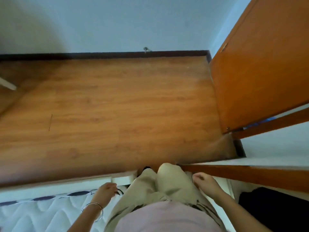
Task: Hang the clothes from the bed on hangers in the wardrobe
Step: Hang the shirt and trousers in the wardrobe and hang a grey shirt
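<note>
Pink top (163,216) stood between bed (33,215) and wardrobe (250,174).
Left hand (105,192) was next to the bed, fingers (112,186) curled near a small dark thing (120,192); holding it or not, I cannot tell. No clothes showed. Right hand (204,182) hung loose and empty, nearer the wardrobe.

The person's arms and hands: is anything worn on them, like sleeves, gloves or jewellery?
No gloves, and no sleeves in view on either forearm. The left hand has thin silvery bangles at its wrist. The right hand and its wrist show no jewellery.
</note>
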`<state>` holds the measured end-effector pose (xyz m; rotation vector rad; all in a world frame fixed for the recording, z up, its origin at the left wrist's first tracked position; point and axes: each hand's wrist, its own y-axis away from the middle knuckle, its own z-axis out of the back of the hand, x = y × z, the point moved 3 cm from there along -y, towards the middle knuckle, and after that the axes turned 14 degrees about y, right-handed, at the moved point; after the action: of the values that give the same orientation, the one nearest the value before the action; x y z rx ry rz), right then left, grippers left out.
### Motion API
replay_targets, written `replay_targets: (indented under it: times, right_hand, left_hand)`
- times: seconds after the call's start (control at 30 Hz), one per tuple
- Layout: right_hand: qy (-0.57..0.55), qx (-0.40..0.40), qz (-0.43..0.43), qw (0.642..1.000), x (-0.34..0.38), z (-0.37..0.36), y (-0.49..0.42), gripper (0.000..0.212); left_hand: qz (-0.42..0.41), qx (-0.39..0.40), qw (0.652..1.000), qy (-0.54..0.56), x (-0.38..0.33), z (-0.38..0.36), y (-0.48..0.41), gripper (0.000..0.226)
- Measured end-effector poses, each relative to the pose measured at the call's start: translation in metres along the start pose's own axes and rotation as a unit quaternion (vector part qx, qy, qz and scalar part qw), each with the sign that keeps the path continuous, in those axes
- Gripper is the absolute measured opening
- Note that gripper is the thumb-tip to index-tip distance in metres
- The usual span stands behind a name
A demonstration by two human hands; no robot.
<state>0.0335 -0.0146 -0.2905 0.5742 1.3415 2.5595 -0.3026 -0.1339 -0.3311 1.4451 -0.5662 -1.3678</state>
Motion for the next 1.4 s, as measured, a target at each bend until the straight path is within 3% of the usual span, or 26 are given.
replay_targets:
  times: [0.07,0.17,0.27,0.4,0.47,0.7,0.83,1.0,1.1,1.17,1.27,1.33,1.4]
  right_hand:
    - [0.032,0.014,0.004,0.999,0.020,0.013,-0.018,0.022]
    - [0.075,0.049,-0.022,0.996,0.045,0.032,-0.049,0.032]
    - [0.121,0.078,-0.045,0.989,0.077,0.056,-0.085,0.019]
    - [0.170,0.091,-0.034,0.981,0.145,0.105,-0.151,0.020]
    - [0.224,0.085,-0.010,0.971,0.188,0.132,-0.183,0.021]
    - [0.301,0.057,0.056,0.950,0.381,0.179,-0.253,0.018]
    - [0.402,0.099,0.123,0.902,0.482,0.142,-0.272,0.024]
    - [0.477,0.146,0.233,0.835,0.612,0.053,-0.264,0.020]
    - [0.446,0.146,0.281,0.837,0.689,-0.008,-0.243,0.015]
    - [0.424,0.143,0.303,0.842,0.730,-0.044,-0.227,0.015]
    - [0.449,0.154,0.326,0.818,0.780,-0.093,-0.202,0.014]
    - [0.482,0.161,0.317,0.800,0.804,-0.122,-0.191,0.014]
    - [0.517,0.165,0.306,0.782,0.825,-0.148,-0.183,0.015]
  left_hand:
    - [0.027,-0.008,0.999,0.034,-0.007,0.004,-0.006,0.023]
    - [0.069,-0.025,0.992,0.101,-0.012,0.008,-0.017,0.018]
    - [0.111,-0.047,0.983,0.138,-0.023,0.013,-0.029,0.018]
    - [0.136,-0.088,0.966,0.203,-0.059,0.021,-0.061,0.017]
    - [0.135,-0.114,0.956,0.233,-0.089,0.024,-0.073,0.030]
    - [0.033,-0.214,0.914,0.344,-0.187,0.055,-0.073,0.019]
    - [0.098,-0.293,0.846,0.435,-0.170,0.069,-0.063,0.020]
    - [0.210,-0.309,0.771,0.516,-0.134,0.069,-0.065,0.027]
    - [0.223,-0.284,0.767,0.531,-0.127,0.099,-0.076,0.016]
    - [0.219,-0.275,0.762,0.544,-0.122,0.132,-0.083,0.028]
    - [0.210,-0.283,0.757,0.550,-0.119,0.198,-0.095,0.026]
    - [0.194,-0.316,0.738,0.565,-0.118,0.247,-0.099,0.016]
    - [0.157,-0.358,0.705,0.592,-0.118,0.296,-0.102,0.020]
